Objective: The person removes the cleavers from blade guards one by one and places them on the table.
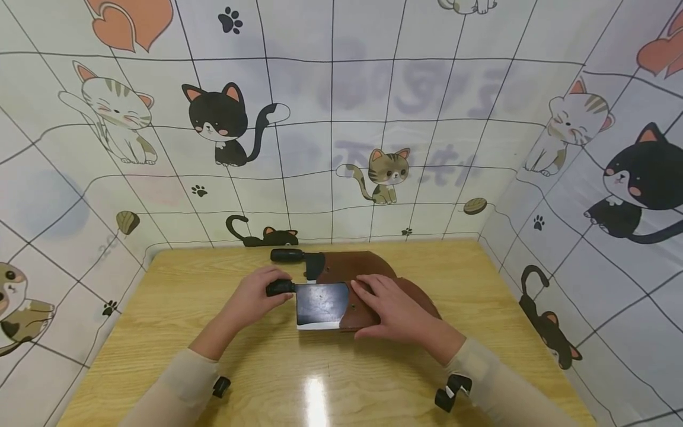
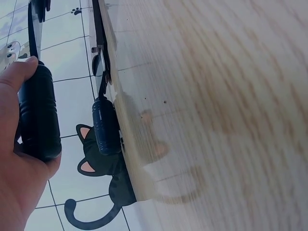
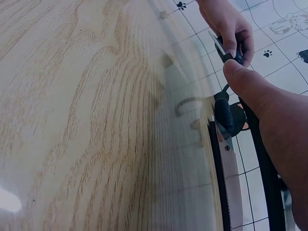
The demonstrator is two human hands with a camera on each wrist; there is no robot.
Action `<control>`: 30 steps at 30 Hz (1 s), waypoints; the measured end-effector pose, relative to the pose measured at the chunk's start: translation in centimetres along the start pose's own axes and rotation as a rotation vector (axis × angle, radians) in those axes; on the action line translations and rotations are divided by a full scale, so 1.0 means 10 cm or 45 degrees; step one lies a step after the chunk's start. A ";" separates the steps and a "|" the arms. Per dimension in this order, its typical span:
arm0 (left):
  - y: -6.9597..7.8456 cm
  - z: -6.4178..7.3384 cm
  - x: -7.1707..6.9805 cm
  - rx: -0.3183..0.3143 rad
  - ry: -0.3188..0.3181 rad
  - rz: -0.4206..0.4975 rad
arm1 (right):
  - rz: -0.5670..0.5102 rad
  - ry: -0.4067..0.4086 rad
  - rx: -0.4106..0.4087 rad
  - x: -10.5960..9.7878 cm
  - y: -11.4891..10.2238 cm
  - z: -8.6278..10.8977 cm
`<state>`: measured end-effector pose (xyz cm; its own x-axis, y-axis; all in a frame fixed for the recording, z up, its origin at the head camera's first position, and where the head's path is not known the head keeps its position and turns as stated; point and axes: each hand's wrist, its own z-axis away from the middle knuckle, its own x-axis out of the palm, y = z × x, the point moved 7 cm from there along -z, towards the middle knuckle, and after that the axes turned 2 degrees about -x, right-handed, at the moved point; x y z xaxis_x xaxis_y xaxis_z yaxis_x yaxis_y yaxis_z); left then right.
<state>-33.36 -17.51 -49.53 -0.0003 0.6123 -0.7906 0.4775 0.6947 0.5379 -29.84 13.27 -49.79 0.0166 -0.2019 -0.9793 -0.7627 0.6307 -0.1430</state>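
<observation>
My left hand grips the black ribbed handle of a cleaver. Its dark blade is bare near the handle, with a pale cutting edge toward me. The rest of the blade is hidden inside a brown leather sheath. My right hand holds that sheath, with fingers over its top and the thumb along its near edge. Just behind lies a second cleaver, its black handle pointing left and a brown sheath over its blade.
Everything is over a light wooden table. White cloth walls printed with cats and grid lines enclose its back and sides. Dark wrist straps with small black devices sit at both sleeves.
</observation>
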 end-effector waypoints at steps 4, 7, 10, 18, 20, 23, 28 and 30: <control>0.00 0.00 -0.01 0.015 0.004 -0.011 | 0.007 -0.001 -0.001 -0.03 -0.01 -0.01; 0.01 0.01 -0.02 0.023 0.003 -0.007 | 0.011 -0.005 0.001 -0.04 -0.01 -0.01; 0.02 0.02 -0.03 0.021 0.001 0.003 | 0.004 0.005 -0.005 -0.05 -0.02 -0.01; 0.01 0.04 -0.03 0.025 0.006 0.007 | -0.004 0.030 -0.002 -0.02 0.00 0.01; -0.01 0.05 -0.03 0.020 0.011 0.003 | -0.008 0.027 0.015 -0.01 0.02 0.02; -0.04 0.06 -0.04 0.001 0.010 0.017 | -0.015 0.027 0.032 -0.01 0.04 0.04; -0.06 0.07 -0.04 -0.018 -0.005 0.019 | -0.012 0.029 0.024 -0.01 0.05 0.06; -0.06 0.07 -0.04 -0.018 -0.006 0.008 | -0.011 0.029 0.023 -0.01 0.04 0.06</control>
<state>-33.01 -18.50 -49.72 0.0065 0.6150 -0.7885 0.4648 0.6963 0.5469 -29.78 14.02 -49.86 0.0086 -0.2241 -0.9745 -0.7510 0.6420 -0.1543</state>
